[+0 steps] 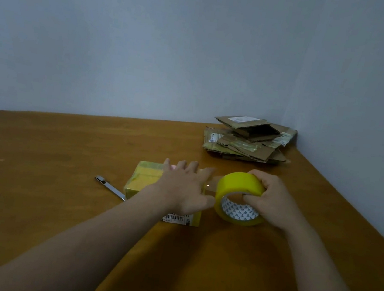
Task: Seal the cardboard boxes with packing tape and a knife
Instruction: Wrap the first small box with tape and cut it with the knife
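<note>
While the left hand (185,188) lay flat on top of the small cardboard box (145,178), its fingers straight, spread and curled round nothing, the right hand (269,199) gripped the tape roll (237,183) just to the right of that box. Seen from the head camera, the right fingers wrapped over the roll's yellow outer band and the thumb hooked at the edge of its core, whose white inner face carried a pattern of small dark triangles. The roll stood on its edge, tilted toward the camera, low over the wooden table (63,152). A short clear strip of tape (211,184) ran from the roll to the box's right end, under the left fingertips. The box sat near the middle of the table, wrapped in yellowish tape, with a barcode label (177,217) on the side facing the camera. A slim metal knife (109,187) lay on the table just left of the box, its near end close to the box's corner. Well apart, in the far right corner against the wall, rested a pile of flattened cardboard (245,140).
</note>
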